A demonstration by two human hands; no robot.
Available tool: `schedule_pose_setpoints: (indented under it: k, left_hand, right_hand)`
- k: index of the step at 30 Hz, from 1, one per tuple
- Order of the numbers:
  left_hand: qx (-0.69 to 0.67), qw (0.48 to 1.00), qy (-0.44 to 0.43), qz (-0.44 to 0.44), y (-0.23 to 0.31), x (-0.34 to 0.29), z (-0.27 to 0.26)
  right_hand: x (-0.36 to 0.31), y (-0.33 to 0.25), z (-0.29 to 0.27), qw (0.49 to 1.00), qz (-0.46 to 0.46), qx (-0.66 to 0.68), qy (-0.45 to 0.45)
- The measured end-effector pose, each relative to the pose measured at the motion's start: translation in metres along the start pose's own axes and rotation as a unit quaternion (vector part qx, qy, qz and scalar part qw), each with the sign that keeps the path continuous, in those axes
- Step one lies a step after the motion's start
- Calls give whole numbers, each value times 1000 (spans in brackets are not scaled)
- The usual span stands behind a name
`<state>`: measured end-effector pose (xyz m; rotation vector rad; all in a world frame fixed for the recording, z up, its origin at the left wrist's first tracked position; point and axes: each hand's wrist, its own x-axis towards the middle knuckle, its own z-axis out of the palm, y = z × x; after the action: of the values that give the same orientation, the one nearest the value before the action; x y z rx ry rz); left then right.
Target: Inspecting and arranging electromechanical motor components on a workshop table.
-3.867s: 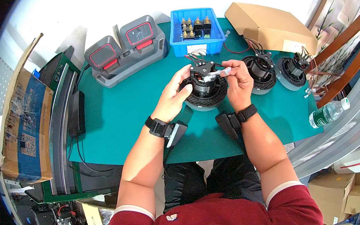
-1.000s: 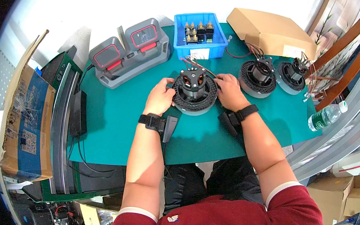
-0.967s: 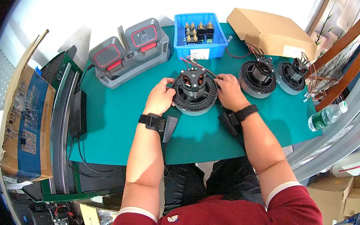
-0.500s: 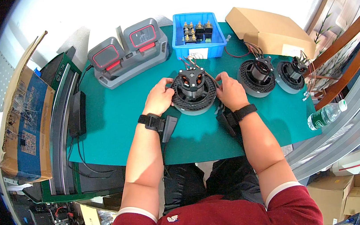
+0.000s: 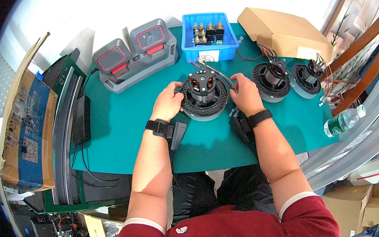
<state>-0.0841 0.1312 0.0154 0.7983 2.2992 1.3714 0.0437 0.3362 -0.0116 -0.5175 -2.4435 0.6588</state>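
On the left, the left hand point(image 5: 168, 103) rests against the near-left rim of a hub-motor wheel point(image 5: 205, 102), its fingers bent; whether they grip or merely steady, I cannot tell. The wheel lies flat on the green counter point(image 5: 131, 144), between the two hands, with its black motor housing point(image 5: 203, 81) standing up at the center. It looks dense and rather heavy, with a stiff body; the grey outer band point(image 5: 206, 116) probably gives better friction than smooth metal would. The rim seems the best hold, taken from opposite sides, keeping fingers off the exposed copper windings and the thin leads on top, likely the fragile part. To the right, the right hand point(image 5: 245, 93) appears to pinch the thin cable point(image 5: 222, 77) trailing from the housing; that is limp and should be held near its end without tugging. Further right stand two similar wheels point(image 5: 269, 94) point(image 5: 306, 89).
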Motion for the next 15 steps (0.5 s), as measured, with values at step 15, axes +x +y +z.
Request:
schedule_pose_setpoints:
  k: [15]
  left_hand:
    - [7,1000,-4,11,-3,2,0]
  right_hand:
    - [3,-11,-27,888,125,435,-78]
